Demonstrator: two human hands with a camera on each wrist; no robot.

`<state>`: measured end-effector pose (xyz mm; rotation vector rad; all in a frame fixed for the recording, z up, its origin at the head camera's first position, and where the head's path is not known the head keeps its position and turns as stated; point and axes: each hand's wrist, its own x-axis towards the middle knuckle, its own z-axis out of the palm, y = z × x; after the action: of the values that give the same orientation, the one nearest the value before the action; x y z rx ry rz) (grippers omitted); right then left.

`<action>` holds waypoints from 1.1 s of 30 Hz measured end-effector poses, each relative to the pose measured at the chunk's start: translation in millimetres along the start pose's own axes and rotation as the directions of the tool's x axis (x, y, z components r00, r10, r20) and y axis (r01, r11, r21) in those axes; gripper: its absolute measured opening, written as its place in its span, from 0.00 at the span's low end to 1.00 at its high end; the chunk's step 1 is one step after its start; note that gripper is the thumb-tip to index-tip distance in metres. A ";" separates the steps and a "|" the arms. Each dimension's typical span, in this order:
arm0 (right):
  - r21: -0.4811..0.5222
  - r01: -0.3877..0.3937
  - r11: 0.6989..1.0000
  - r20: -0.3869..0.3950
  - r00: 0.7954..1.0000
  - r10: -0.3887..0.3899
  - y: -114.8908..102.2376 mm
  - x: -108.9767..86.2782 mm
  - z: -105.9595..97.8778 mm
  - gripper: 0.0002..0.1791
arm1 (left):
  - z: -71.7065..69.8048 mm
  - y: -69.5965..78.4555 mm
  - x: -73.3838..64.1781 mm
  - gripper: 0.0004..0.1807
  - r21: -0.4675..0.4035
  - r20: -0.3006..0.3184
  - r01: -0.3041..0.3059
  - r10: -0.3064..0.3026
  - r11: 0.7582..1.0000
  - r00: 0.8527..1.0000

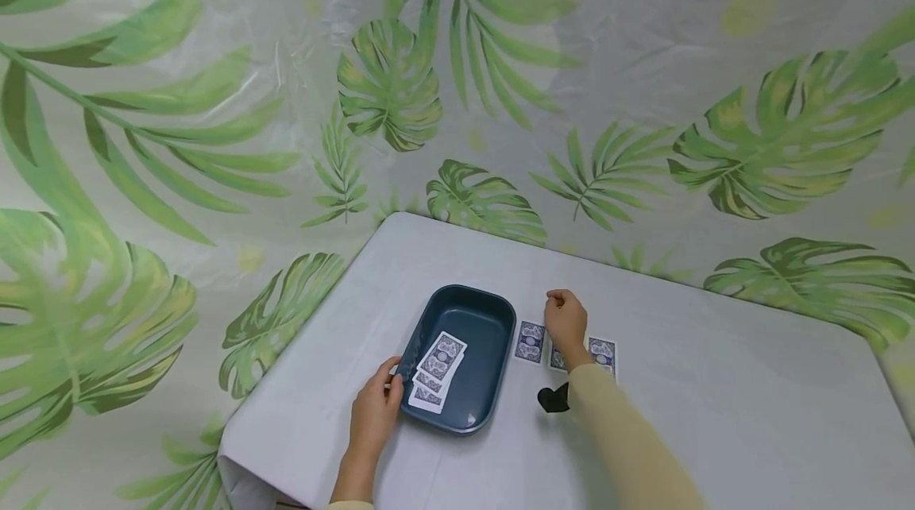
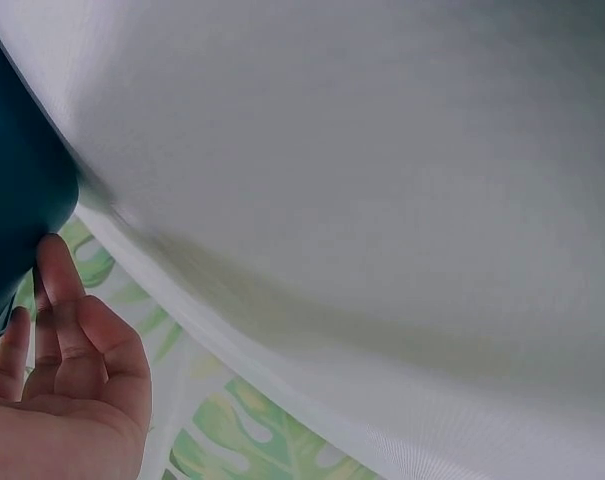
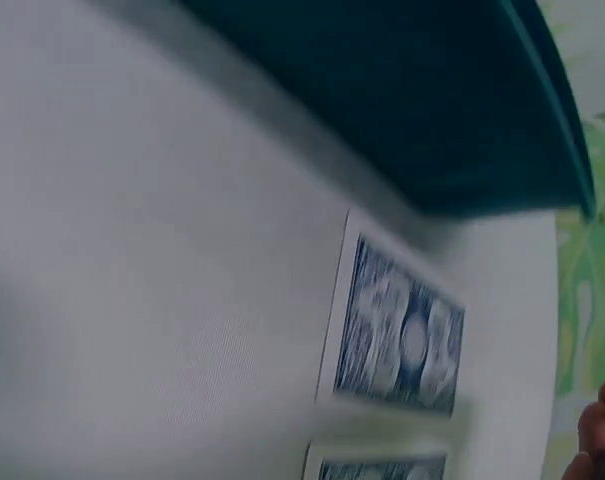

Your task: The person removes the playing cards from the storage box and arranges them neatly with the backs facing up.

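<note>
A dark blue tray [image 1: 486, 367] stands on the table, with overlapping playing cards [image 1: 442, 357] face down inside at its left. My left hand [image 1: 375, 407] is at the tray's left side, its fingers [image 2: 60, 270] touching the outer wall near the rim. To the right of the tray, my right hand [image 1: 567, 323] is above a row of patterned cards, with its fingers curled. No card shows in that hand. One card [image 1: 530, 341] lies between tray and hand, a middle card [image 1: 557, 359] is partly hidden by the hand, and another card [image 1: 603, 353] lies right of the wrist.
A white cloth covers the table [image 1: 715, 407], whose far edge meets a leaf-printed backdrop [image 1: 486, 200]. Close to my right sleeve [image 1: 615, 423] is a small black object [image 1: 554, 399]. The table's left edge runs near my left hand.
</note>
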<state>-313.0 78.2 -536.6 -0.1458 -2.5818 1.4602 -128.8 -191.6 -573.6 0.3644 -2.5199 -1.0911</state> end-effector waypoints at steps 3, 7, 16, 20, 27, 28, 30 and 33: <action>0.019 0.034 0.999 0.004 0.999 -0.034 -14.5 -3.5 14.2 0.14 | -0.5 -0.3 0.6 0.18 -0.002 0.000 -0.001 0.001 1.000 1.000; 0.059 0.069 0.996 0.045 0.996 -0.072 -30.9 -11.2 31.8 0.13 | 0.1 -1.1 1.6 0.18 -0.005 0.005 -0.004 0.004 1.000 1.000; 0.071 0.132 0.989 0.167 0.976 -0.142 -52.9 -35.7 62.1 0.10 | 0.3 -1.7 1.6 0.18 -0.002 0.014 -0.005 0.005 1.000 1.000; 0.034 0.152 0.988 0.221 0.963 -0.156 -51.8 -43.7 73.2 0.08 | -1.4 -1.7 1.1 0.18 -0.005 0.019 -0.011 0.011 1.000 1.000; -0.024 0.188 0.982 0.280 0.944 -0.174 -43.6 -53.0 90.5 0.08 | -2.2 -2.1 1.4 0.18 0.001 0.003 -0.008 0.008 1.000 1.000; -0.039 0.191 0.981 0.291 0.941 -0.172 -42.6 -53.9 91.8 0.08 | -1.9 -2.0 1.2 0.18 -0.001 0.002 -0.010 0.010 1.000 1.000; -0.062 0.179 0.982 0.307 0.939 -0.152 -41.3 -55.4 93.2 0.08 | -1.2 -2.0 0.9 0.18 -0.001 0.008 -0.002 0.002 1.000 1.000; -0.110 0.163 0.981 0.330 0.936 -0.118 -39.9 -57.2 93.4 0.10 | -0.5 -1.9 0.1 0.18 -0.001 0.017 0.001 -0.001 1.000 1.000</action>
<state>-275.3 -30.6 -555.4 0.2816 -2.8773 1.3542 -128.5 -193.2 -574.6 0.3576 -2.5344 -1.1005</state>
